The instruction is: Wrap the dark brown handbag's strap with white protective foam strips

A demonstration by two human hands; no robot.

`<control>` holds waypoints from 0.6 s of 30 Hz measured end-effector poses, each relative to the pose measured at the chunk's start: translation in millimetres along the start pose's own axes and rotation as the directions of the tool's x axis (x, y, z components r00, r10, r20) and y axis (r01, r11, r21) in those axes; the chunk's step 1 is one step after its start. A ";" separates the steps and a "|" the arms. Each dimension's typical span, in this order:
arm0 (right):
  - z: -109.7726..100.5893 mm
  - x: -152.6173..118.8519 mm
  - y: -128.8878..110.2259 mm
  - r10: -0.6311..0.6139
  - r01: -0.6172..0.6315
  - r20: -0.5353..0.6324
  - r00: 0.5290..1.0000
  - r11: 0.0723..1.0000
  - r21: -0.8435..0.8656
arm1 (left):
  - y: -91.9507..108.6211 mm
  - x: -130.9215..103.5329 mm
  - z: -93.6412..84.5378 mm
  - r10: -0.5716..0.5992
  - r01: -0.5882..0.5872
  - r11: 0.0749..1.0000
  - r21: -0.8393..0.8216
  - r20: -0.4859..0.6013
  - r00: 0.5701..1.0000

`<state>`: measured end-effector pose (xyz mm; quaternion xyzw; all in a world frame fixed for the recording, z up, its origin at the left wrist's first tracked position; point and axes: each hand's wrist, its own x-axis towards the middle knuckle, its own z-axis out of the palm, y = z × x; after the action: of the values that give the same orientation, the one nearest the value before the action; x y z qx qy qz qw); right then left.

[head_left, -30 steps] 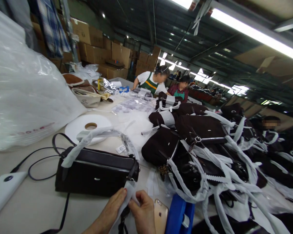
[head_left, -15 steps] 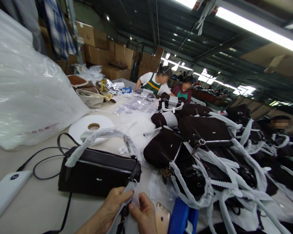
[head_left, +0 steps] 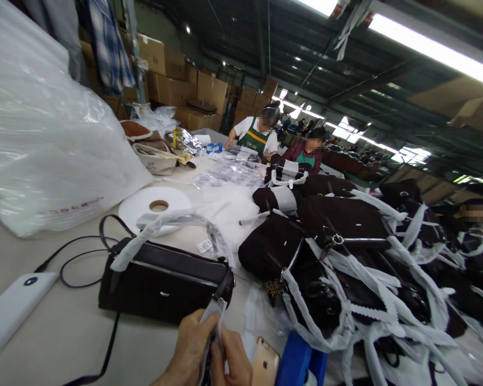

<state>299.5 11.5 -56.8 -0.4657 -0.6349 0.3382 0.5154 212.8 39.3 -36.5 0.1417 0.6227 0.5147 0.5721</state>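
A black handbag (head_left: 156, 289) lies on the table in front of me, one handle wrapped in white paper. From its right end a dark strap (head_left: 224, 287) runs down toward me, partly covered by a strip of white wrapping paper (head_left: 216, 310). My left hand (head_left: 191, 343) pinches the strap and paper just below the bag's corner. Close beside it, my right hand (head_left: 231, 356) has its fingers closed on the same wrapped strap, a little lower. The strap's lower end is hidden by my fingers and the frame edge.
Right of my hands lie a gold phone (head_left: 264, 362) and a blue tape dispenser (head_left: 298, 359). A pile of dark handbags (head_left: 342, 220) fills the table's right side. Behind the bag sits a white tape roll (head_left: 129, 206); a white power bank (head_left: 20, 311) lies left. Two co-workers stand beyond.
My hands have drawn closer together on the strap, and the right fingers have closed around it. The paper is now folded more tightly there. The view has shifted slightly.
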 end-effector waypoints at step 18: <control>-5.9 -2.5 12.0 0.164 -0.120 0.198 0.966 0.969 -0.217 | -13.7 -3.4 -28.3 0.019 -0.018 1.000 -0.018 0.101 0.995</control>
<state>308.3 12.9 -67.1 -0.5210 -0.6829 0.3562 0.3680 195.1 17.3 -50.8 0.1684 0.5870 0.5174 0.5994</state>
